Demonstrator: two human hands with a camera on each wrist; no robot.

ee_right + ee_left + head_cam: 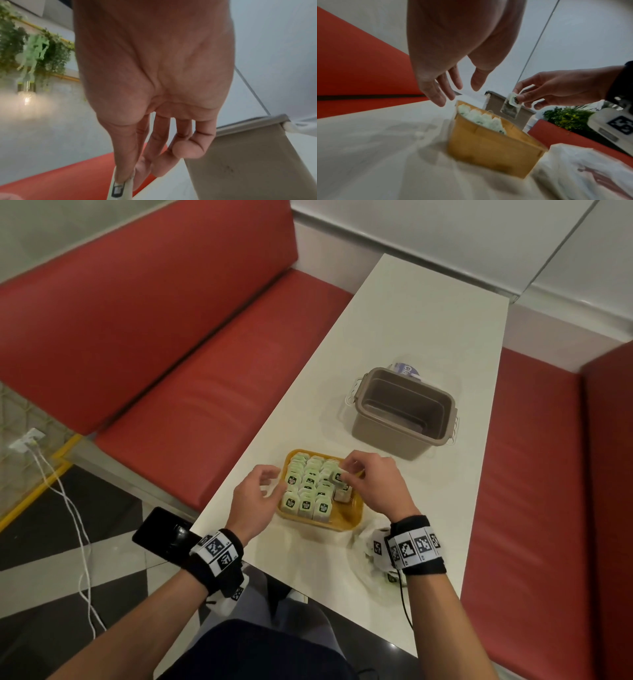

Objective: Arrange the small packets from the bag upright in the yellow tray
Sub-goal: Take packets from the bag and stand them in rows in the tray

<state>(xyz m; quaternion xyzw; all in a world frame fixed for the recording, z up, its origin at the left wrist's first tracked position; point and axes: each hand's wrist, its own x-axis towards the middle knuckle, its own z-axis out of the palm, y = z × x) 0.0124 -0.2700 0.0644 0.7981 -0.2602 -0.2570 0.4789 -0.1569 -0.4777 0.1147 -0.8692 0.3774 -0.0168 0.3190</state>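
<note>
Yellow tray (354, 520) nearly full of upright packets (306, 503) — right hand (375, 486) pinching another packet (513, 100) above it, left hand (255, 496) empty, relaxed beside it — bag (583, 170) just beside tray, contents unclear

The yellow tray (349, 518) sits on the white tabletop (411, 337), packed with rows of small pale-green packets (310, 484) standing upright, dark labels facing the near edge. One more packet (511, 106), clear with a white labelled tag on top, hangs above the tray's right side. A crumpled white plastic bag (583, 171) lies just beside the tray's near right corner.
</note>
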